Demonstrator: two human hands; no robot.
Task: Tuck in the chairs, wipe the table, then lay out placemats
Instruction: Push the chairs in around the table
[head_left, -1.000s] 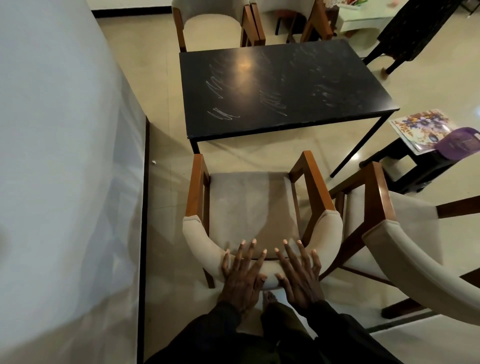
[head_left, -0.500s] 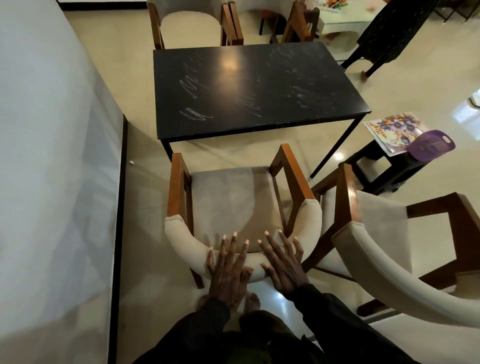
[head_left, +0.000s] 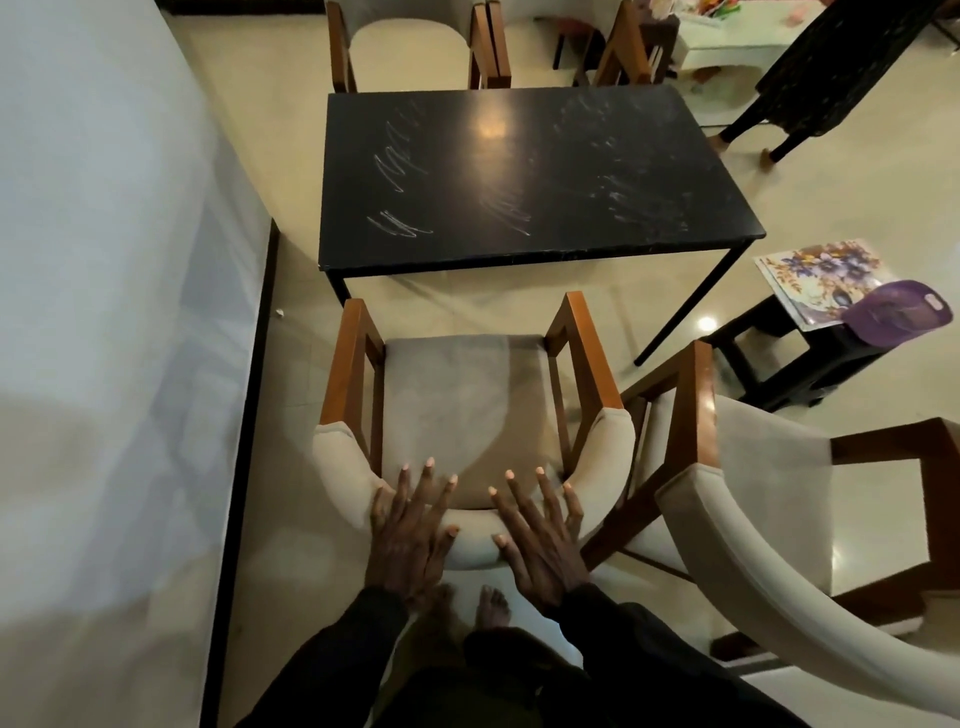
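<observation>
Cutting across the lower right, a second chair (head_left: 753, 499) shows only part of its padded back and one wooden arm; the rest runs out of view. Beyond the table's (head_left: 519, 156) far edge another chair (head_left: 410, 47) is cropped at the top, so only its seat and arms appear. On a dark stool (head_left: 795, 358) off the table's near right corner lies a flowered placemat (head_left: 821, 270), partly covered by a purple item (head_left: 904, 312) too unclear to identify. Dark sleeves (head_left: 332, 670) hide both wrists, and bare feet (head_left: 491, 605) show between them, below the near chair (head_left: 467, 405). The left hand (head_left: 410, 535) and right hand (head_left: 540, 540) lie flat side by side on this chair's curved padded back, fingers straight and spread over the cushion, curled round nothing. The chair faces the table's near edge, toward its left corner. Its wooden arms stop short of that edge with a strip of floor (head_left: 291, 156) between, and its seat stands wholly out from under the top. The tabletop is black and glossy, with white scribbled streaks (head_left: 400, 197) across it and a lamp's reflection near the far edge. The floor is pale, shiny tile. A pale wall (head_left: 104, 312) with dark skirting runs along the left.
</observation>
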